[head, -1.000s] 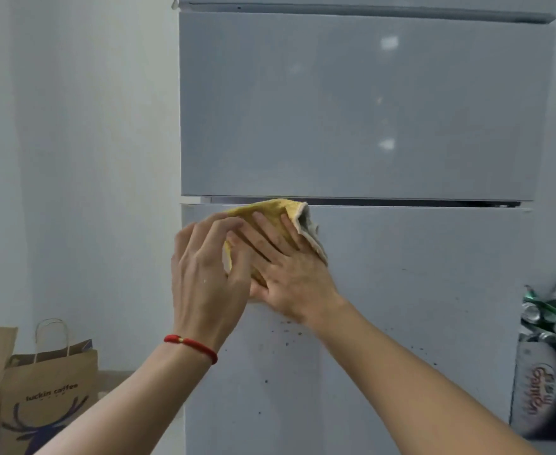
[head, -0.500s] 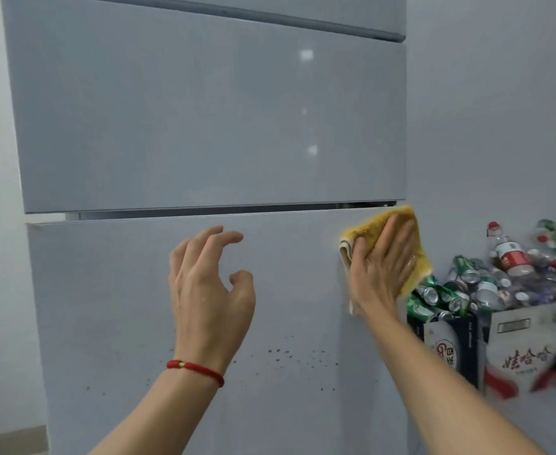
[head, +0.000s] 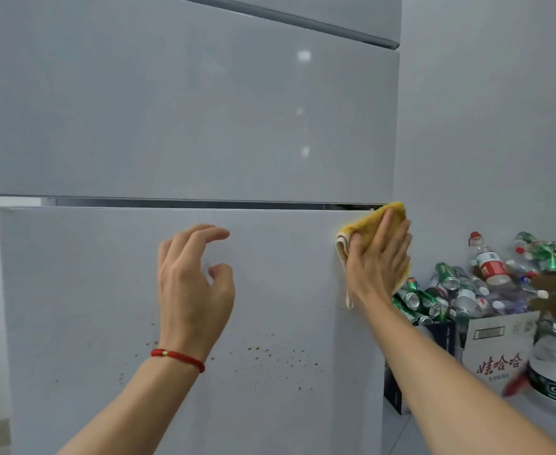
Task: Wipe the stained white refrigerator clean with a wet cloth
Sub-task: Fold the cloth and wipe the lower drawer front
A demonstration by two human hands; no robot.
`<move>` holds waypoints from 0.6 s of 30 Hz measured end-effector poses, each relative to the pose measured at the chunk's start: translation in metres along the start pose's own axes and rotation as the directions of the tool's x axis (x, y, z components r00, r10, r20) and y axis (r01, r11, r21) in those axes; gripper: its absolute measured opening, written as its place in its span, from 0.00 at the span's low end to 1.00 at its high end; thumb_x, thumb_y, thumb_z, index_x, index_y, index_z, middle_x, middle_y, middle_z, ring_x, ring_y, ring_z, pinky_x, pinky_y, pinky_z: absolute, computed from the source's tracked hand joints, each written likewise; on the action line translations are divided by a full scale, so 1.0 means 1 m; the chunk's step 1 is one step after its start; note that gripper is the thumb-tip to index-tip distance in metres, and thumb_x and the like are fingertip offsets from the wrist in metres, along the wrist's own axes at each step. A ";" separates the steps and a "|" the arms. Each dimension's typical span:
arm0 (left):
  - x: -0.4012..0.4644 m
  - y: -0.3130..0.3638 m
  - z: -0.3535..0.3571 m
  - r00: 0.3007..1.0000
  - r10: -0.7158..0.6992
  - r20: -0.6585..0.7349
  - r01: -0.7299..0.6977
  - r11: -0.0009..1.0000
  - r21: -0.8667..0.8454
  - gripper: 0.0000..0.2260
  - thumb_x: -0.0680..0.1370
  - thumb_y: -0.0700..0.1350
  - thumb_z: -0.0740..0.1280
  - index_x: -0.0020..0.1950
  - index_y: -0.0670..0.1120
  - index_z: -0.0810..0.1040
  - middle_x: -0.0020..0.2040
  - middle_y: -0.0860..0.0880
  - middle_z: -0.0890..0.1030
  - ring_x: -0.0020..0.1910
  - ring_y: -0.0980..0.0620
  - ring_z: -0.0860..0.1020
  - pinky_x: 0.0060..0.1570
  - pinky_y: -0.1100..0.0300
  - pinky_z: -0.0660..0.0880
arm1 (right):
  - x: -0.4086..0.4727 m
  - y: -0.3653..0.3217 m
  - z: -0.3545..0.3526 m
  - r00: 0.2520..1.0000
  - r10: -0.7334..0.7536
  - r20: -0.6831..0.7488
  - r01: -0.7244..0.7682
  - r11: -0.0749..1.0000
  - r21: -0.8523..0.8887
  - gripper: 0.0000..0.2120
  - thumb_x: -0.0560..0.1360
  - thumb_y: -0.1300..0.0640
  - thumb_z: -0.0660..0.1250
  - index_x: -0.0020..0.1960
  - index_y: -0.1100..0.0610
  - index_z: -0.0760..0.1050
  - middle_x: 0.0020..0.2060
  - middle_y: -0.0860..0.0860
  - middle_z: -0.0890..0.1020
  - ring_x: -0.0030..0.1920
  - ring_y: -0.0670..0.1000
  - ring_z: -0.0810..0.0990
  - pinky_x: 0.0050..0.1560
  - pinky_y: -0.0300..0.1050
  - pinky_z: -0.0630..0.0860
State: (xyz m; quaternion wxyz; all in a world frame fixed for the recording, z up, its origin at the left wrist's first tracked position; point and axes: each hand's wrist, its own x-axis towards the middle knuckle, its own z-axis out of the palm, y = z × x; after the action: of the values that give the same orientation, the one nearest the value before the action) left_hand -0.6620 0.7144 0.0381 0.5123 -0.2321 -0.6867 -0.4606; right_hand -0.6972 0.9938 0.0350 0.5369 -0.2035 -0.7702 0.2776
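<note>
Two bare forearms without sleeves, a thin red cord bracelet point(head: 178, 356) with one gold bead on the left wrist.

Place: home kitchen corner, prob. a flat
Evidence: white fridge point(head: 197, 126) w/ stacked doors; plain walls point(head: 499, 110); box of empty cans & bottles point(head: 499, 339)

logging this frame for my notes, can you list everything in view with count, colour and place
refrigerator: one, white, fills the centre
stains: many brown specks, lower door
cloth: one, yellow, lower door's top right corner
cans and bottles: a pile, green and clear, right of refrigerator
box: one, white with red print, under the pile
bracelet: one, red, left wrist
left hand: loosely curled, holds nothing
right hand: flat, presses the cloth
</note>
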 end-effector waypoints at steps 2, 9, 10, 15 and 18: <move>-0.012 -0.013 -0.009 0.992 -0.103 -0.069 0.100 0.994 -0.046 0.20 0.73 0.27 0.65 0.58 0.45 0.83 0.58 0.54 0.80 0.60 0.51 0.74 0.61 0.69 0.69 | -0.009 -0.021 0.007 0.991 0.137 -0.001 -0.136 0.988 0.069 0.40 0.77 0.35 0.42 0.83 0.47 0.32 0.83 0.55 0.36 0.83 0.59 0.36 0.80 0.66 0.40; -0.045 -0.058 -0.046 0.921 -0.286 -0.266 0.295 0.956 -0.006 0.22 0.72 0.28 0.66 0.62 0.46 0.80 0.64 0.50 0.76 0.67 0.48 0.68 0.64 0.56 0.70 | -0.102 -0.101 0.050 0.940 -0.341 0.008 0.341 0.937 -0.076 0.36 0.81 0.43 0.45 0.84 0.52 0.38 0.83 0.61 0.38 0.82 0.63 0.35 0.78 0.69 0.35; -0.047 -0.064 -0.054 0.910 -0.297 -0.288 0.311 0.950 0.003 0.22 0.72 0.28 0.66 0.62 0.47 0.80 0.65 0.49 0.75 0.68 0.49 0.67 0.64 0.58 0.69 | -0.114 -0.113 0.056 0.913 -0.408 0.018 0.408 0.908 -0.096 0.36 0.81 0.43 0.47 0.85 0.54 0.41 0.83 0.63 0.40 0.82 0.65 0.37 0.78 0.72 0.38; -0.061 -0.093 -0.108 0.858 -0.364 -0.362 0.381 0.924 -0.026 0.21 0.74 0.30 0.66 0.62 0.49 0.80 0.66 0.50 0.75 0.66 0.55 0.66 0.58 0.77 0.62 | -0.171 -0.193 0.087 0.706 -0.701 0.099 0.707 0.691 -0.148 0.38 0.79 0.44 0.56 0.85 0.53 0.48 0.83 0.63 0.45 0.82 0.67 0.42 0.78 0.74 0.43; -0.064 -0.107 -0.131 0.857 -0.386 -0.343 0.390 0.919 -0.059 0.20 0.72 0.39 0.62 0.62 0.53 0.80 0.64 0.54 0.77 0.67 0.54 0.71 0.69 0.52 0.70 | -0.207 -0.242 0.106 0.578 -0.801 0.156 0.816 0.568 -0.104 0.40 0.78 0.43 0.59 0.85 0.51 0.47 0.83 0.60 0.44 0.83 0.64 0.40 0.79 0.69 0.38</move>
State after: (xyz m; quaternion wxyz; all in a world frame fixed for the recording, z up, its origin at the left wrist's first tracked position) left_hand -0.6595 0.5603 -0.0561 0.5236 -0.0009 -0.6206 -0.5836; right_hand -0.7302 0.6604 0.0150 0.5497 0.1405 -0.8217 -0.0543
